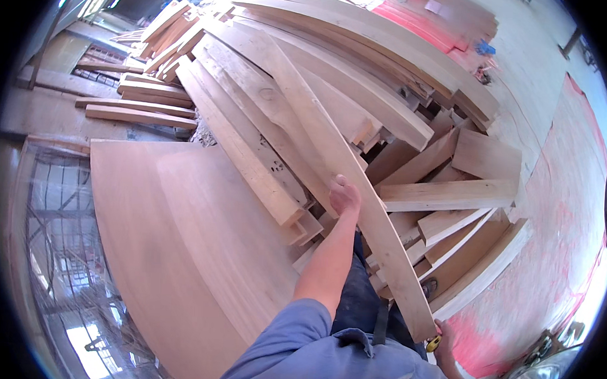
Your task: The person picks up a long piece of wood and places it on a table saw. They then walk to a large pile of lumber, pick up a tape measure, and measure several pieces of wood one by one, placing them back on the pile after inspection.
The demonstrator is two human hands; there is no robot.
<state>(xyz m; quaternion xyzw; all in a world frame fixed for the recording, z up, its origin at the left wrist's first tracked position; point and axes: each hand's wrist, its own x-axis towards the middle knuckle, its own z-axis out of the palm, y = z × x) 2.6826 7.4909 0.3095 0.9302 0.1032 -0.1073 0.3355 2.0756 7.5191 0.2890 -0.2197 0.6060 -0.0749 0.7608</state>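
A long, pale wooden board (388, 249) slants across in front of my body, its far end over the lumber pile and its near end at my right side. My left hand (345, 196) is closed on the board's left edge, about midway along, with the thumb side up. At the near end, my right hand (445, 336) is closed around a small yellow and black tape measure (433, 343), close against the board's end. Part of the right hand's fingers is hidden. No drawn-out blade can be made out.
A stack of rough planks (253, 101) lies ahead, with shorter offcuts (450, 191) heaped at the right by my feet. Large smooth panels (181, 252) lie at the left beside a plastic-covered frame (61, 248). Pink-stained sheeting (557, 198) covers the floor at right.
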